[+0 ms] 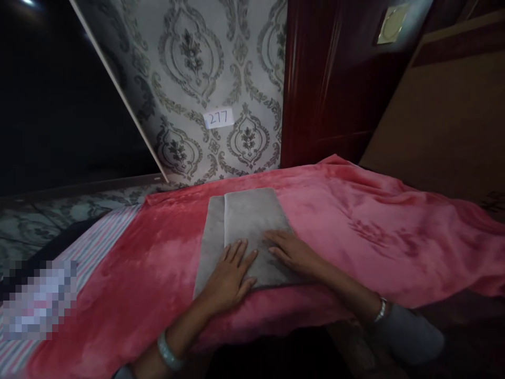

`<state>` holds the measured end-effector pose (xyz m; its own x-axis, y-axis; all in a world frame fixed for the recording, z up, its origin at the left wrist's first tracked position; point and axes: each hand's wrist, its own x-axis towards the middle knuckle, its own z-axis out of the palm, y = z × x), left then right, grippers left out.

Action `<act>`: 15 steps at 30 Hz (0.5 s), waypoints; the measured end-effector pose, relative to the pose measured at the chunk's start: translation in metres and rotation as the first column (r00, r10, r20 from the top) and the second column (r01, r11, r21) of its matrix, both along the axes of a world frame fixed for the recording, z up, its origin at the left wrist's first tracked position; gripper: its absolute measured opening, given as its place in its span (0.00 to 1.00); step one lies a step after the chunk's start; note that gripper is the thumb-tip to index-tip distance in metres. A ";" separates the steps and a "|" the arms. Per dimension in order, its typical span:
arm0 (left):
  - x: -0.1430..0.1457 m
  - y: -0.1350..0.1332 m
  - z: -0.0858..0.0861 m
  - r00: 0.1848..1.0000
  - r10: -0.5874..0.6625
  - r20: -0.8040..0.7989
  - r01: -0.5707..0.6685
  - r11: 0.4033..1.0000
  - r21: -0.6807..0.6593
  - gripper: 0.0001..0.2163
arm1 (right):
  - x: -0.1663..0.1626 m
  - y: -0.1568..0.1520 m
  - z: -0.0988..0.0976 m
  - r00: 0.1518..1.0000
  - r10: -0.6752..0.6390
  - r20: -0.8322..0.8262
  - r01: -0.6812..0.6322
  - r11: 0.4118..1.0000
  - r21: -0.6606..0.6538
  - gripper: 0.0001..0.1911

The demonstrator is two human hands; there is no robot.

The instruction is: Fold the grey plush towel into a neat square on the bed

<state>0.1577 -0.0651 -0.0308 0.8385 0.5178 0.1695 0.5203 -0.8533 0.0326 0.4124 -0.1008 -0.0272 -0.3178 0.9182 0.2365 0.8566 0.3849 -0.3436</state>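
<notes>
1. Lots of stuff around this bed, so starting at the back: a damask-patterned wallpaper panel stands past the far edge, with a little white label reading 277 stuck on it. Just right of that is a glossy dark red wood door with a small brass plate up high. Further right, a tan board leans beside the bed.
2. A pink-red fleece blanket covers the bed and hangs over the near edge. It's rumpled toward the right side. Along the left edge, a striped sheet shows past the blanket. A pixelated patch sits on the near-left corner, so no idea what's under it.
3. A folded grey cloth lies on the blanket, around the middle and closer to the near edge. Its top layer sits offset, leaving a strip of the lower layer showing on the left. Nothing's sitting on it except the hands.
4. The left hand is flat on the near-left part of the cloth, palm down, fingers a bit spread. A pale green bangle sits on that wrist.
5. The right hand is flat on the near-right part, fingers pointing left toward the other hand, with a silver bracelet at the wrist and a grey sleeve behind it.
6. Neither hand is gripping anything. Both are open and pressing down on top of the cloth, with the hands just apart.
</notes>
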 end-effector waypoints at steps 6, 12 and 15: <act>-0.003 -0.001 -0.005 1.000 -0.013 0.028 0.012 0.999 0.048 0.30 | 0.007 0.077 0.009 0.959 -0.261 0.109 0.260 0.965 0.021 0.34; -0.003 0.014 0.015 0.999 -0.005 0.052 0.010 0.994 -0.109 0.25 | 0.012 0.092 -0.008 0.955 -0.273 0.115 0.279 0.960 -0.035 0.34; 0.019 0.052 0.037 0.988 0.036 0.153 -0.002 0.976 -0.219 0.18 | 0.013 0.107 0.007 0.945 -0.311 0.103 0.319 0.946 -0.064 0.30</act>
